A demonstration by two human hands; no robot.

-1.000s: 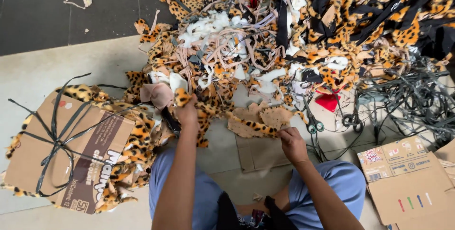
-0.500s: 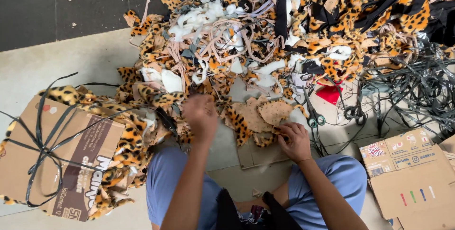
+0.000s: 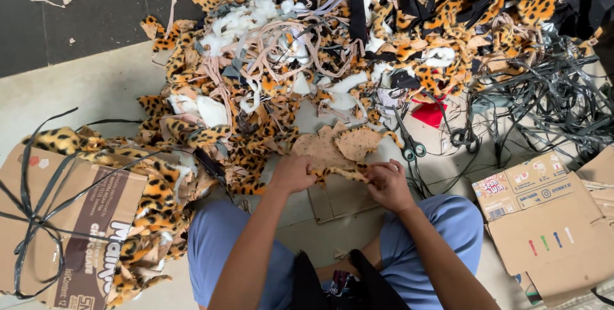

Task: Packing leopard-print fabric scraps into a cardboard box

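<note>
Right, far left: flattened brown cardboard box on the floor, black strapping looped over it, leopard-print fabric scraps draped across its right edge. Next over, the big heap of leopard-print offcuts mixed with white stuffing and beige strips, spread ahead of my knees.

My left hand is closed, pinching the left end of a narrow leopard-print strip. Strip runs roughly level between both hands, just above the floor, in front of my lap. Behind it lie tan fabric pieces, backing side up, touching the strip's far edge as far as I can see.

My right hand is closed too, fingers curled on the strip's right end. Hands are near each other, not touching.

Right of that: scissors with green-blue handles on the floor, a red scrap, a tangle of black straps, then another flattened cardboard box at far right.
</note>
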